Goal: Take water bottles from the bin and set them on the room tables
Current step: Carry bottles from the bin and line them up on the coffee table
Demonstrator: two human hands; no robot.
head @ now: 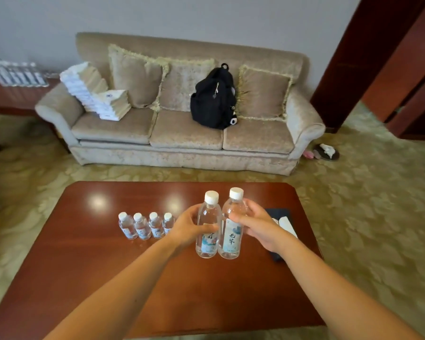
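Two clear water bottles with white caps are held side by side above the glossy red-brown coffee table. My left hand grips the left bottle around its middle. My right hand grips the right bottle near its shoulder. The two bottles touch each other. A row of several smaller-looking bottles stands upright on the table to the left of my left hand. No bin is in view.
A dark flat case with white items lies on the table behind my right hand. Beyond the table stands a beige sofa with a black backpack and stacked white packs. A side table carries packaged bottles at the far left.
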